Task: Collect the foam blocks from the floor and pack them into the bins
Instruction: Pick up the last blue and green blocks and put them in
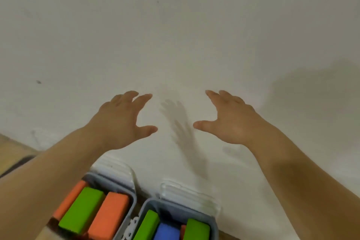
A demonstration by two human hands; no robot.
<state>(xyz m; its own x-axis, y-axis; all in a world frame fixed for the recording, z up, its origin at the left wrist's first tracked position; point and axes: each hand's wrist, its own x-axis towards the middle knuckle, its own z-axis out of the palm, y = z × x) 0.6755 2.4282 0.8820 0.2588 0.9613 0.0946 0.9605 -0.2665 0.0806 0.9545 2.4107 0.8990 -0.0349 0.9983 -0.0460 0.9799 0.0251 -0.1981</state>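
Foam blocks (81, 209) sit packed at the bottom: orange and green in the left bin (134, 203), green and blue in the right bin (214, 226). Above them, left hand (124, 121) and right hand (231, 121) hover before the white wall (175, 35), each grip wide, holding nothing.

— What do we see ahead of us?
— Our left hand (124, 121) and right hand (229, 119), fingers spread, holding nothing, apart from each other in front of the white wall (175, 25).
— And nearer us?
— Two grey bins side by side. In the left bin (134, 202) we see a green block (81, 210) between two orange blocks (109, 214). In the right bin (183, 209) we see a blue block (167, 232) between two green ones, and a clear lid (187, 195) standing behind it.
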